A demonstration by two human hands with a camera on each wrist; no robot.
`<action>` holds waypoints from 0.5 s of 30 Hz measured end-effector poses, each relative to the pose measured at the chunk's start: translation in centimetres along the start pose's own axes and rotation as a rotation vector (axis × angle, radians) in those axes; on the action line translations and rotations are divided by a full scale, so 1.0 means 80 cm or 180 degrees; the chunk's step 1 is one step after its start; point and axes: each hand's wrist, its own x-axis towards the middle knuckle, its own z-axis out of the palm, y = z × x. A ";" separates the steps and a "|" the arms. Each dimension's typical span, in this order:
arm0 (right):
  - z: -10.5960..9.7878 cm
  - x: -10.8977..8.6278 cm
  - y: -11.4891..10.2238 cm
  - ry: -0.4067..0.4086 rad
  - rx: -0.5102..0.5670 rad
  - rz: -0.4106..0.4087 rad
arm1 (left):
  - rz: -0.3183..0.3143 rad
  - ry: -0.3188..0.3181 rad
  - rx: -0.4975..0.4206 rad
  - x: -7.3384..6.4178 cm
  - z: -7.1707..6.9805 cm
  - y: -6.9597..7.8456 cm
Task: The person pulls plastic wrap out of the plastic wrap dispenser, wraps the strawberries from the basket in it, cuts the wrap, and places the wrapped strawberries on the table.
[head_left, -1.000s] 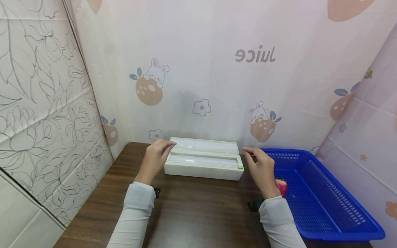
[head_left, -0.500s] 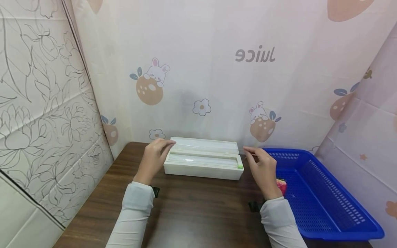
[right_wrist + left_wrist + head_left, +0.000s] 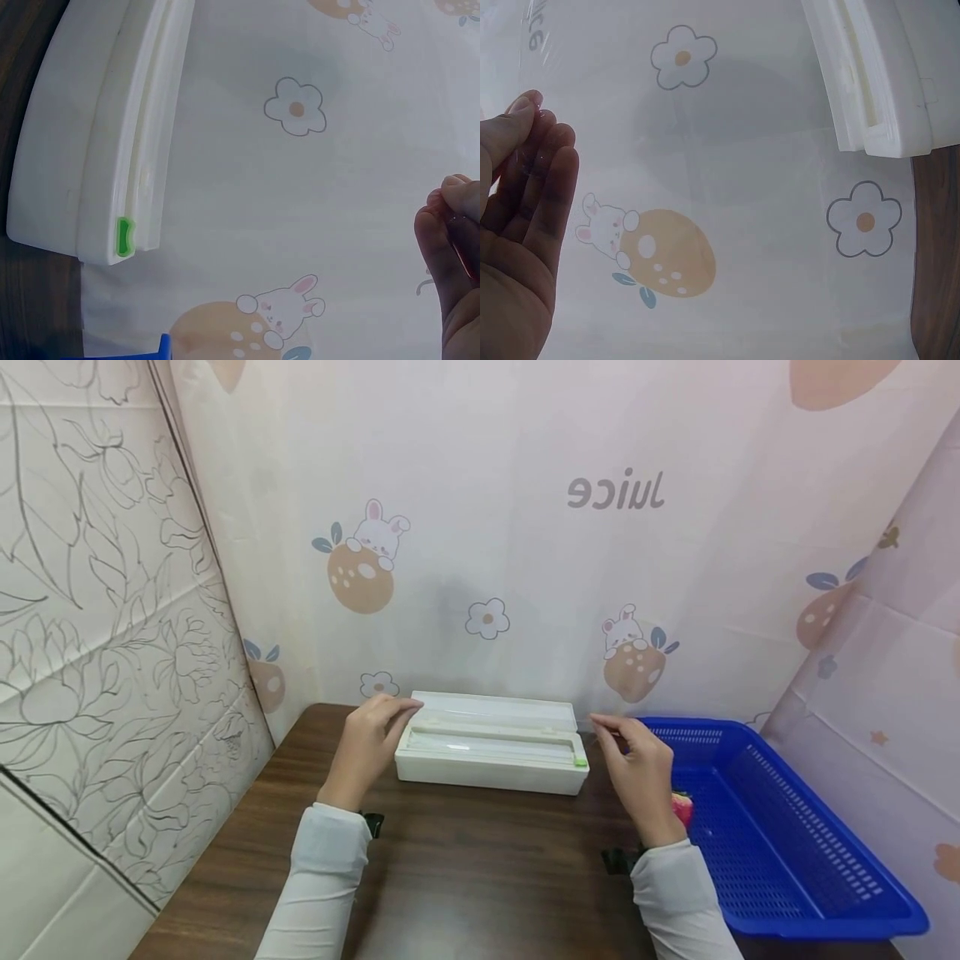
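Observation:
Thumb and fingertips of my left hand (image 3: 369,743) pinch one side of a clear sheet of cling film (image 3: 549,52), most of which is too transparent to trace. The other side is pinched by my right hand (image 3: 637,768), level with the left. The film spans the gap between both hands, above a white cling film dispenser (image 3: 491,777) on the table. Its lid (image 3: 495,708) stands raised at the back, and a green slide cutter (image 3: 581,762) sits at the right end of its track. Neither hand touches the dispenser.
A blue perforated basket (image 3: 900,906) stands on the right of the brown wooden table (image 3: 480,868). Inside it lies a red and yellowish object (image 3: 682,808), partly hidden by my right wrist. A printed curtain (image 3: 487,527) closes off the back.
Both hands have drifted slightly apart, the right one to the right and the left one a little to the left, still pinching the film. The dispenser and basket stay in place.

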 end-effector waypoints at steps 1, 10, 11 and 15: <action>-0.001 0.000 -0.001 -0.0003 0.0001 0.0016 | 0.0003 0.0001 -0.0008 0.000 0.000 0.000; -0.004 0.001 -0.004 0.0010 -0.0065 0.0043 | 0.0049 0.0044 -0.0026 0.002 -0.004 0.006; -0.004 0.001 -0.004 0.0011 -0.0068 0.0041 | 0.0055 0.0053 -0.0028 0.002 -0.005 0.006; -0.007 0.003 -0.007 0.0038 -0.0070 0.0006 | 0.0070 0.0082 -0.0029 0.004 -0.007 0.008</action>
